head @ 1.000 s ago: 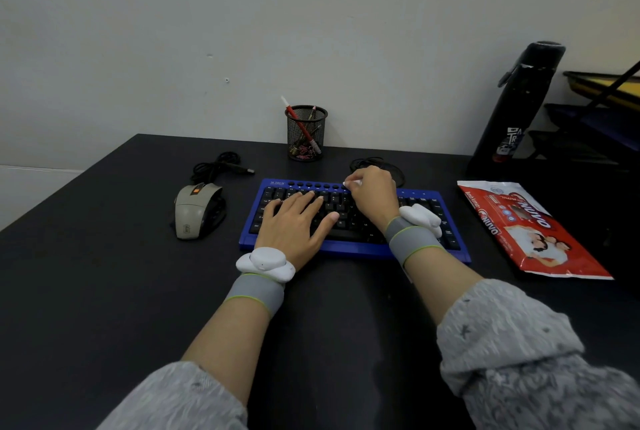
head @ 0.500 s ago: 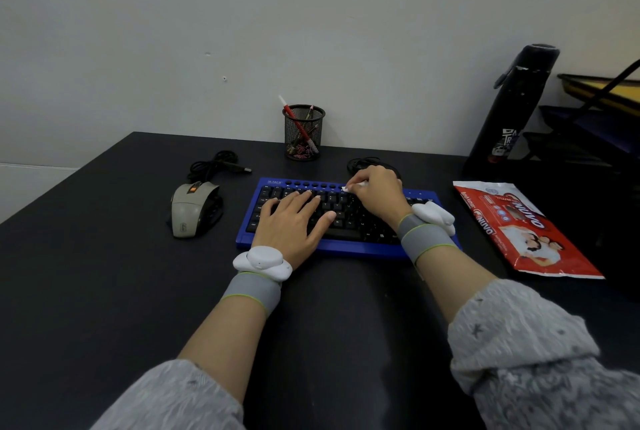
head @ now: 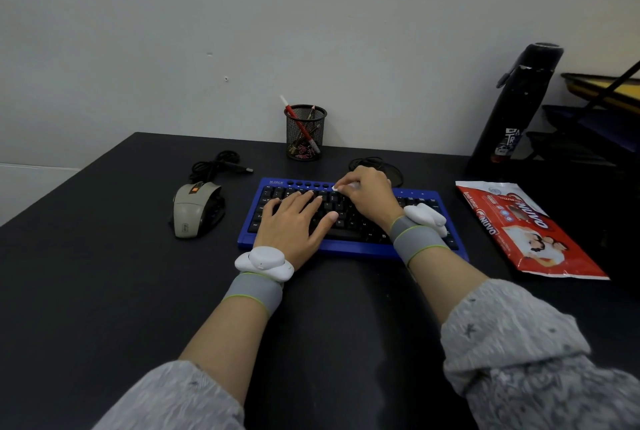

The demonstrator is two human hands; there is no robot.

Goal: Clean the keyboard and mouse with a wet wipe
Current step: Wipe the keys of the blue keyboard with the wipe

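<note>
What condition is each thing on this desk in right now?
Blue keyboard: flat, under both hands.
White wet wipe: pinched in right hand, on top key rows.
Left hand: open, flat on keys.
Grey mouse: untouched, cable coiled.
Red wipe packet: lying flat.
Black bottle: upright, capped.
Mesh pen cup: upright.

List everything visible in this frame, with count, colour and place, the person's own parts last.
keyboard: 1, blue with black keys, desk centre
wet wipe: 1, white, under right fingers on the keyboard's top rows
mouse: 1, grey, left of keyboard
pen holder: 1, black mesh, behind keyboard
wipes packet: 1, red, right of keyboard
bottle: 1, black, far right
desk: 1, black
left hand: flat on the keys
right hand: closed on the wipe
</note>
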